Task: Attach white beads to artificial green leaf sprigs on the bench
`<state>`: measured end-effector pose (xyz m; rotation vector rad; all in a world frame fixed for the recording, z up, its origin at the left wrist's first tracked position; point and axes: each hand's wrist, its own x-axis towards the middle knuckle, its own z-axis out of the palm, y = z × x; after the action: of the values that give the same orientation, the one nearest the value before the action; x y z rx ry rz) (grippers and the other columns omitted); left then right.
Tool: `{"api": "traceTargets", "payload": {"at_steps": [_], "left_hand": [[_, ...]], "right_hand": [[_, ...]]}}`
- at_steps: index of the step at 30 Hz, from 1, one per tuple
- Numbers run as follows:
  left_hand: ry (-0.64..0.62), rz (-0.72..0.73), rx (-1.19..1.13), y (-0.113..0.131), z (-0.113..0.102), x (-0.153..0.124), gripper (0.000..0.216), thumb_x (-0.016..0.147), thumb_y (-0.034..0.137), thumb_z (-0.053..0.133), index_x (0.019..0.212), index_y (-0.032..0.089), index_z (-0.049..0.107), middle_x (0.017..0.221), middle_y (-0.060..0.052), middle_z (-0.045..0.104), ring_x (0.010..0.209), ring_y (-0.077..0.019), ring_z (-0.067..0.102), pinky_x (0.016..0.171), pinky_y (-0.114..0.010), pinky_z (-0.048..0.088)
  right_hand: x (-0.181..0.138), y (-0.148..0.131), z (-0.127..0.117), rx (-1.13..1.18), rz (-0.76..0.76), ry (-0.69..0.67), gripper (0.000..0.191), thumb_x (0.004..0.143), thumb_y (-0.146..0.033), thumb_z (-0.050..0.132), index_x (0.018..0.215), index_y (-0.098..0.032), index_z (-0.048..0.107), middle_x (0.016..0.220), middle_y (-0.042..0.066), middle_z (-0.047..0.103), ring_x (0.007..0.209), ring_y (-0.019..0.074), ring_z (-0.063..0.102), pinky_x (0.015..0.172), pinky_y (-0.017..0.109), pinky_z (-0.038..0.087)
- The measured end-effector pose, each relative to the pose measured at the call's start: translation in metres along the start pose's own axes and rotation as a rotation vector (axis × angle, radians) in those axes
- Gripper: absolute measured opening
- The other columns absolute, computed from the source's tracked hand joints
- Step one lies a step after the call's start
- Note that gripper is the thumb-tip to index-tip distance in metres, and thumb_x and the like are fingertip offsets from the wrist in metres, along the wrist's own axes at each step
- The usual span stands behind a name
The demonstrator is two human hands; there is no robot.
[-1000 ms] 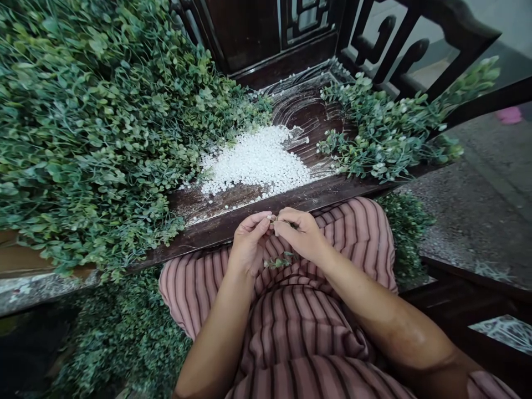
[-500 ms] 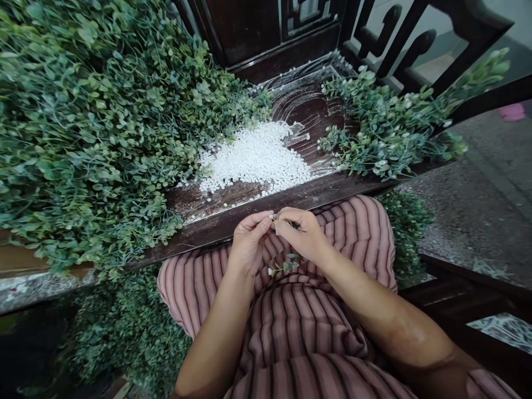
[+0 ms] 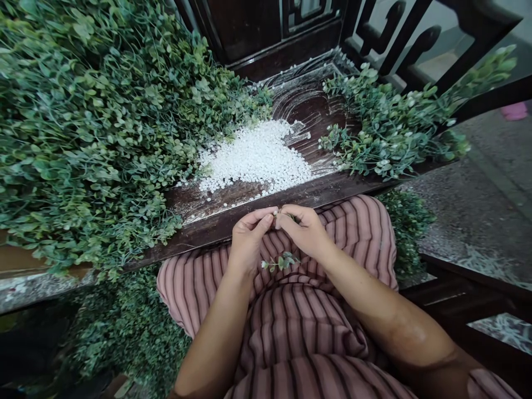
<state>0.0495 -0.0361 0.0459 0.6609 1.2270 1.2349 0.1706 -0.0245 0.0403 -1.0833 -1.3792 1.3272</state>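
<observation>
Over my lap, my left hand (image 3: pixel 249 238) and my right hand (image 3: pixel 305 230) meet fingertip to fingertip. The left thumb and forefinger pinch a tiny white bead, mostly covered by the fingers. My right hand is closed on a thin green sprig, of which little shows between its fingers. Below the hands, a leafy sprig end (image 3: pixel 280 261) with a white tip hangs over the striped cloth; its link to the right hand is hidden. Just beyond lies a heap of white beads (image 3: pixel 257 158) on the dark wooden seat (image 3: pixel 310 147).
A large mass of green artificial foliage (image 3: pixel 103 122) covers the left side. Sprigs with white beads (image 3: pixel 386 124) lie at the right end of the seat, against the carved wooden armrest (image 3: pixel 415 50). More foliage (image 3: pixel 124 327) sits below, at lower left.
The hanging sprig end has swung slightly left and up. My fingertips have shifted a little upward and remain together; the heap and foliage are unchanged.
</observation>
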Motion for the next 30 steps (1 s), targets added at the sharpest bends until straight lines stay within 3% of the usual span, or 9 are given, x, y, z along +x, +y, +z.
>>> {"api": "traceTargets", "payload": {"at_steps": [4, 6, 9, 14, 18, 22, 23, 27, 30], "left_hand": [[0.130, 0.086, 0.107, 0.000, -0.013, 0.001, 0.029, 0.059, 0.031, 0.075, 0.086, 0.021, 0.070, 0.095, -0.004, 0.069, 0.082, -0.0123, 0.061, 0.078, -0.026, 0.046], [0.143, -0.006, 0.129, -0.004, -0.017, 0.000, 0.033, 0.058, 0.034, 0.076, 0.088, 0.020, 0.069, 0.094, -0.004, 0.069, 0.080, -0.0117, 0.061, 0.074, -0.024, 0.046], [0.006, -0.216, 0.062, -0.012, -0.010, -0.004, 0.040, 0.054, 0.039, 0.078, 0.087, 0.018, 0.069, 0.089, -0.004, 0.069, 0.075, -0.0121, 0.061, 0.071, -0.025, 0.046], [-0.114, -0.224, -0.131, -0.021, 0.009, -0.002, 0.032, 0.049, 0.040, 0.081, 0.069, 0.018, 0.069, 0.071, 0.000, 0.067, 0.065, -0.0089, 0.058, 0.067, -0.022, 0.046], [-0.123, -0.201, -0.098, -0.021, 0.001, 0.006, 0.031, 0.048, 0.040, 0.081, 0.067, 0.018, 0.070, 0.061, 0.001, 0.065, 0.057, -0.0081, 0.056, 0.063, -0.021, 0.045], [-0.164, -0.194, -0.026, -0.018, -0.004, 0.004, 0.035, 0.048, 0.040, 0.080, 0.072, 0.017, 0.072, 0.063, -0.001, 0.066, 0.057, -0.0091, 0.056, 0.063, -0.022, 0.045], [-0.180, -0.177, -0.006, -0.018, -0.002, 0.003, 0.034, 0.048, 0.041, 0.080, 0.070, 0.017, 0.071, 0.061, 0.000, 0.065, 0.056, -0.0091, 0.055, 0.062, -0.022, 0.045], [-0.203, -0.100, 0.100, -0.019, 0.005, 0.003, 0.037, 0.049, 0.050, 0.077, 0.058, 0.016, 0.067, 0.052, 0.001, 0.059, 0.054, -0.0102, 0.051, 0.059, -0.024, 0.043], [-0.201, -0.085, 0.205, -0.020, 0.004, 0.005, 0.037, 0.055, 0.050, 0.073, 0.052, 0.015, 0.062, 0.047, 0.001, 0.054, 0.051, -0.0105, 0.048, 0.056, -0.024, 0.040]], "right_hand": [[0.003, 0.005, -0.009, 0.288, 0.035, 0.036, 0.023, 0.075, -0.024, 0.051, 0.053, -0.018, 0.053, 0.058, -0.002, 0.051, 0.063, 0.0125, 0.052, 0.068, 0.028, 0.045], [0.003, 0.007, -0.012, 0.387, 0.013, 0.087, 0.024, 0.076, -0.023, 0.051, 0.053, -0.018, 0.054, 0.059, -0.001, 0.052, 0.067, 0.0139, 0.054, 0.072, 0.030, 0.046], [0.003, 0.007, -0.011, 0.449, -0.053, 0.094, 0.025, 0.078, -0.021, 0.050, 0.054, -0.018, 0.056, 0.061, 0.000, 0.052, 0.067, 0.0141, 0.054, 0.071, 0.030, 0.045], [-0.001, -0.007, -0.018, 0.331, -0.184, -0.129, 0.029, 0.083, -0.031, 0.051, 0.059, -0.019, 0.062, 0.064, 0.002, 0.055, 0.074, 0.0167, 0.055, 0.075, 0.032, 0.045], [-0.001, -0.021, -0.042, 0.157, -0.245, -0.354, 0.044, 0.087, -0.045, 0.044, 0.060, -0.019, 0.066, 0.073, 0.007, 0.063, 0.095, 0.0219, 0.055, 0.090, 0.039, 0.041], [0.005, -0.014, -0.046, 0.114, -0.037, 0.009, 0.027, 0.080, -0.041, 0.058, 0.070, -0.018, 0.066, 0.077, 0.005, 0.064, 0.081, 0.0181, 0.060, 0.079, 0.035, 0.047], [0.007, -0.010, -0.042, 0.084, 0.021, 0.037, 0.022, 0.076, -0.039, 0.063, 0.076, -0.018, 0.066, 0.078, 0.004, 0.064, 0.077, 0.0169, 0.060, 0.076, 0.033, 0.048], [0.010, 0.007, -0.018, 0.010, 0.101, -0.115, 0.024, 0.071, -0.035, 0.065, 0.085, -0.015, 0.064, 0.081, 0.004, 0.064, 0.075, 0.0161, 0.060, 0.072, 0.030, 0.048], [0.009, 0.012, -0.006, -0.042, 0.073, -0.075, 0.017, 0.075, -0.032, 0.059, 0.076, -0.015, 0.062, 0.075, 0.003, 0.063, 0.072, 0.0151, 0.058, 0.070, 0.028, 0.046]]}}
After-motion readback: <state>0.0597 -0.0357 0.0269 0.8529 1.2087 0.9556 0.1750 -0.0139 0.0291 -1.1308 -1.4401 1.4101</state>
